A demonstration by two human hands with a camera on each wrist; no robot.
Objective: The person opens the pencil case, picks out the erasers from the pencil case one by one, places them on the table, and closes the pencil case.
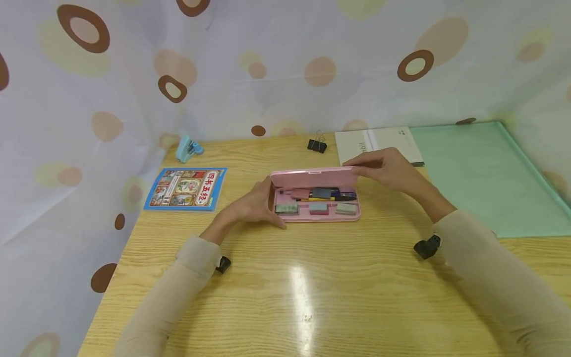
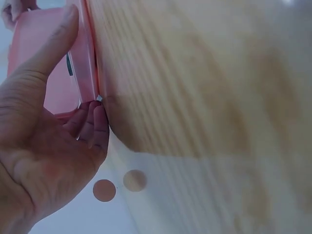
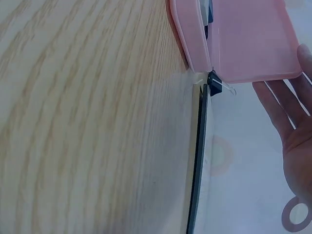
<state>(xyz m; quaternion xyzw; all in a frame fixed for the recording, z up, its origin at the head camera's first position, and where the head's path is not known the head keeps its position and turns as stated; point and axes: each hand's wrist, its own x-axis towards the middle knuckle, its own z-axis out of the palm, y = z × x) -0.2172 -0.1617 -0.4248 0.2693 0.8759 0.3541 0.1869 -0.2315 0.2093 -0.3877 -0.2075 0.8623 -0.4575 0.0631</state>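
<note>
A pink pencil case (image 1: 314, 215) lies mid-table with its lid (image 1: 312, 177) tilted partly up. Inside are pens (image 1: 325, 193) and three small erasers (image 1: 318, 208). My left hand (image 1: 256, 203) grips the case's left end, the thumb lying along its front edge (image 2: 34, 48) and the fingers (image 2: 92, 126) curled at the corner. My right hand (image 1: 383, 166) holds the lid's upper right corner. In the right wrist view its fingers (image 3: 292, 122) lie straight behind the lid (image 3: 248, 39); the thumb is hidden.
A blue picture booklet (image 1: 186, 188) lies at the left, with a light blue stapler (image 1: 187, 148) behind it. A black binder clip (image 1: 316, 145), a white notebook (image 1: 379, 141) and a green mat (image 1: 486, 168) sit at the back and right. A spotted curtain surrounds the wooden table (image 1: 312, 297).
</note>
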